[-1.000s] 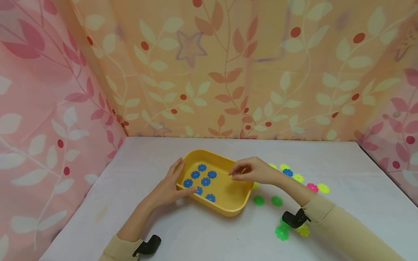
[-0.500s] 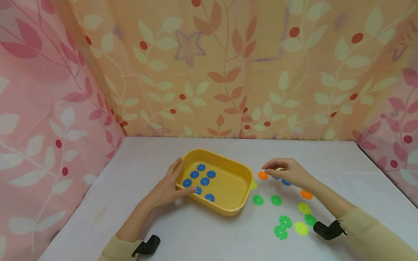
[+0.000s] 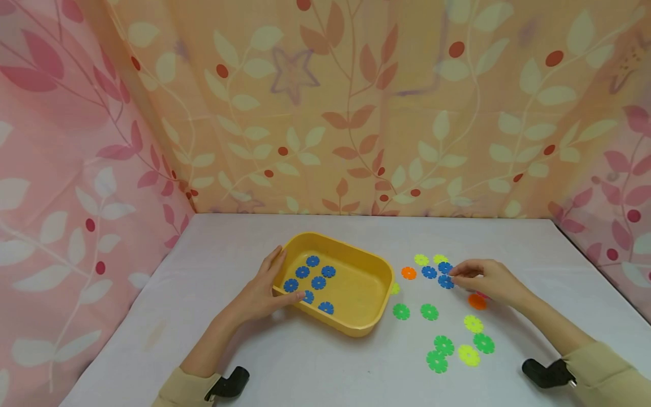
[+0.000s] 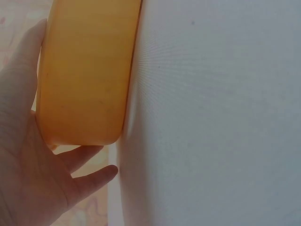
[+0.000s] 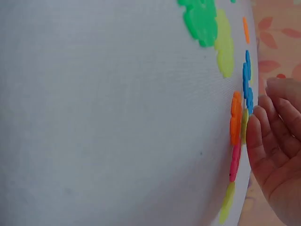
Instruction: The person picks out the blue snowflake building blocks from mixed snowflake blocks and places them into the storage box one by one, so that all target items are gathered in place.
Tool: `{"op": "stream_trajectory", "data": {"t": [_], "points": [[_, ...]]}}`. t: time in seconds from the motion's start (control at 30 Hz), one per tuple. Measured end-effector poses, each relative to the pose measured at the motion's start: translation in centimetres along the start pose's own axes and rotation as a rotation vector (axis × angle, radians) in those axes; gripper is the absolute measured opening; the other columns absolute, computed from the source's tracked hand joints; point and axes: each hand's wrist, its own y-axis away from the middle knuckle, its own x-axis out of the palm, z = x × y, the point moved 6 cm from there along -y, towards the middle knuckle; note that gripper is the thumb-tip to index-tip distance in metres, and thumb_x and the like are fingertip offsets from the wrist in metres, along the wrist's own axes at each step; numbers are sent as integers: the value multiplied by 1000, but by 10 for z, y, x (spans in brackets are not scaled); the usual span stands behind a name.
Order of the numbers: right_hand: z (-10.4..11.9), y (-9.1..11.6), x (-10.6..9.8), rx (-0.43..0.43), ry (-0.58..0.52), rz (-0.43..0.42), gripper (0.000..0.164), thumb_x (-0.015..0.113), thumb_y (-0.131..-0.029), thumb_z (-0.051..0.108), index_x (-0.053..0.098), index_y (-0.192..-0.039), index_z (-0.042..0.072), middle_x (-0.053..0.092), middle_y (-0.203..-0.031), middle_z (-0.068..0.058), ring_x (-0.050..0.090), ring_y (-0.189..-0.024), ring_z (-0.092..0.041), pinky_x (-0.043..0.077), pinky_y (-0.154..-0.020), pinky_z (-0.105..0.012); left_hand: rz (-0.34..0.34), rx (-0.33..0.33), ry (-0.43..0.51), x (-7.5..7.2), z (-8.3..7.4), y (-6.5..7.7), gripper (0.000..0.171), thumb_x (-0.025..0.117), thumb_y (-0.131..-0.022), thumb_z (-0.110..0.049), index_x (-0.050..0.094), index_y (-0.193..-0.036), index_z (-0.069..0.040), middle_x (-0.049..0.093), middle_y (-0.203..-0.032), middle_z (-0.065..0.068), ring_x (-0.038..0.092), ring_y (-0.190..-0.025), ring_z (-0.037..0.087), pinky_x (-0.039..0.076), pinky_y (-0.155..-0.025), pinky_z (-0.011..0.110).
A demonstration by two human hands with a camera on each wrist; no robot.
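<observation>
A yellow plastic tray (image 3: 356,329) stands on the table with several blue notched discs (image 3: 318,282) inside, mostly toward its left end. My left hand (image 3: 261,291) holds the tray's left end, thumb over the near rim and fingers along the outer wall; the left wrist view shows the tray's side wall (image 4: 89,75) beside that hand. To the right of the tray, my right hand (image 3: 488,280) hovers at a group of blue notched discs (image 3: 429,272) on the cloth. Its fingertips are beside the nearest blue disc (image 3: 445,282), with nothing visibly held in the right wrist view.
Loose discs lie around: green (image 3: 429,312), yellow (image 3: 469,355), orange (image 3: 408,273) and a second orange one (image 3: 477,302) below the right hand. A pink disc (image 5: 235,162) shows in the right wrist view. A patterned curtain (image 3: 351,113) hangs behind the white-covered table (image 3: 285,373).
My right hand has moved from above the tray out to the right, past the orange disc, to the blue discs. The left hand and the tray have stayed in place.
</observation>
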Motion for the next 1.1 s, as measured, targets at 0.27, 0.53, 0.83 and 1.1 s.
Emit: {"op": "stream_trajectory", "data": {"t": [0.27,0.53,0.83,1.1], "points": [[-9,2,1,4,97,-24,23,76,-86,31,73,-99,12,65,-83,3,56,-79,-17,47,-63,-22,2,-6,-5,0,0,0,109,69,-79,-64,11,-158,-15,0,-163,0,20,-144,37,28,-107,61],[-9,2,3,-5,133,-58,23,78,-83,32,73,-95,13,61,-78,4,54,-75,-16,45,-60,-22,2,-5,-6,1,1,0,109,68,-79,-65,11,-158,-15,-1,-163,-1,19,-145,37,28,-108,61],[-7,1,5,-15,143,-64,23,79,-83,32,73,-93,12,60,-77,3,53,-75,-17,45,-60,-21,-4,0,4,1,1,0,109,70,-79,-63,13,-158,-14,2,-163,3,19,-145,37,28,-108,61],[-5,2,4,-16,143,-74,22,79,-83,30,74,-92,11,60,-75,4,53,-73,-17,45,-59,-21,-3,0,-1,1,1,1,109,70,-79,-64,13,-158,-14,2,-163,1,19,-145,36,28,-108,59]]}}
